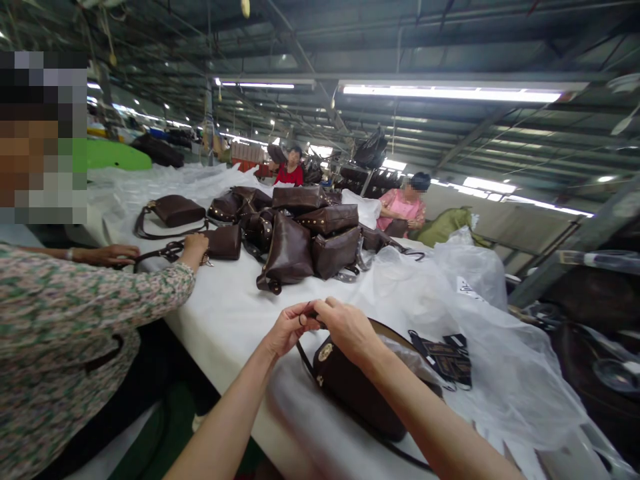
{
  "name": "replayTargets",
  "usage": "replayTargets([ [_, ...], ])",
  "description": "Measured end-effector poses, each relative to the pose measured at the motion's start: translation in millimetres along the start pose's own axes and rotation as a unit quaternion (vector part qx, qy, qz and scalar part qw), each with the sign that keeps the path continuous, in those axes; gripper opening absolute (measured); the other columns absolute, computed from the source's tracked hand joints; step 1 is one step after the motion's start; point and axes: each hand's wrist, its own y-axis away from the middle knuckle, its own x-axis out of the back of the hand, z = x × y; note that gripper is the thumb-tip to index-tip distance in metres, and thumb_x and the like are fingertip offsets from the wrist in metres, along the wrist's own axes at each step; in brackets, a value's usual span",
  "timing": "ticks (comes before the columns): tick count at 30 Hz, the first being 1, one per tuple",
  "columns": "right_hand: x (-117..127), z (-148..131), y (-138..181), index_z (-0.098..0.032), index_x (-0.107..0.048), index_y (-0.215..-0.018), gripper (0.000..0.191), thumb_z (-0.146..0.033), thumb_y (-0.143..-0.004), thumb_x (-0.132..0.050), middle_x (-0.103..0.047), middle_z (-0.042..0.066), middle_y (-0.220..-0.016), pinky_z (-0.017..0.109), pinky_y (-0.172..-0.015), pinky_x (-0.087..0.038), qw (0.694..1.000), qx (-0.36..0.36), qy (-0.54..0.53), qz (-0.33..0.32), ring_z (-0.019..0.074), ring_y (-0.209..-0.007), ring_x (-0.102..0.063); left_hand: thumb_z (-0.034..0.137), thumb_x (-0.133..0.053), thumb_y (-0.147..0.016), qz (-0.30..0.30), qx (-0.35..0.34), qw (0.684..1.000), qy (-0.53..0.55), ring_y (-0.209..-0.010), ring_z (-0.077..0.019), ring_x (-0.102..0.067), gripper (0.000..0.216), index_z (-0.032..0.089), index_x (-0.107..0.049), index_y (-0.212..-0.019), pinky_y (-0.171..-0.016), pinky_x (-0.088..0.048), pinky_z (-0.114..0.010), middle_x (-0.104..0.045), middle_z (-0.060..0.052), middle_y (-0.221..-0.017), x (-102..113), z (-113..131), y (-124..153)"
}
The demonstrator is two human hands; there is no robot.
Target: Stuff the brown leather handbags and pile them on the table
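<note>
A dark brown leather handbag (363, 387) lies on the white table in front of me, with a round gold-coloured fitting on its side and clear plastic at its open top. Above its near left corner, my left hand (293, 328) is closed in a pinch on a thin dark strap (304, 359) that runs down beside the bag. My right hand (347, 330) is closed at the same spot, fingertips against the left ones. Its back partly covers the bag, and the pinched end is mostly hidden by fingers. Black printed tags (445, 357) lie right of the bag.
Several brown handbags (290, 250) are piled mid-table. At left, a co-worker in a floral sleeve (150, 293) handles another brown bag (224, 242). Clear plastic sheeting (500, 360) covers the right side. Two people sit beyond the table.
</note>
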Motion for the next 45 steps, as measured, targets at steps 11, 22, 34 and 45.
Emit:
replayTargets([
  [11, -17.0, -0.6, -15.3, -0.015, -0.062, -0.103, 0.023, -0.013, -0.095, -0.04, -0.067, 0.009, -0.103, 0.028, -0.076, -0.048, 0.998, 0.012, -0.029, -0.055, 0.0195, -0.089, -0.066, 0.015, -0.057, -0.073, -0.016, -0.053, 0.918, -0.393, -0.078, -0.0183, -0.067, 0.031, 0.015, -0.074, -0.099, -0.078, -0.055, -0.031, -0.073, -0.004, -0.09, -21.8, 41.1, 1.4],
  [22, -27.6, 47.1, 48.7, -0.011, -0.048, -0.128, 0.048, -0.017, -0.083, -0.064, -0.063, 0.016, -0.111, 0.038, -0.081, -0.046, 0.996, -0.083, 0.017, -0.014, 0.0284, -0.098, -0.06, 0.032, -0.066, -0.065, 0.169, 0.005, 0.871, -0.461, -0.074, -0.0206, -0.066, 0.029, 0.014, -0.068, -0.088, -0.07, -0.051, -0.03, -0.071, -0.004, -0.076, 77.2, 77.8, 45.0],
  [34, -11.1, 51.2, 71.1, -0.02, -0.057, -0.119, 0.034, -0.012, -0.086, -0.058, -0.062, 0.01, -0.115, 0.034, -0.083, -0.041, 0.99, -0.057, 0.076, 0.1, 0.0251, -0.1, -0.058, 0.022, -0.049, -0.083, -0.047, -0.021, 0.768, -0.638, -0.098, -0.0207, -0.064, 0.026, 0.018, -0.069, -0.099, -0.087, -0.048, -0.03, -0.071, -0.007, -0.104, 8.7, 39.1, 54.4],
  [45, -140.3, -24.4, 165.2, -0.016, -0.055, -0.122, 0.036, -0.012, -0.087, -0.056, -0.065, 0.01, -0.103, 0.035, -0.076, -0.04, 0.983, -0.155, 0.028, 0.095, 0.0244, -0.09, -0.058, 0.028, -0.067, -0.072, -0.129, 0.028, 0.713, -0.689, -0.105, -0.0267, -0.06, 0.053, 0.019, -0.059, -0.124, -0.095, -0.043, -0.037, -0.068, -0.01, -0.113, -2.8, 0.2, 68.7],
])
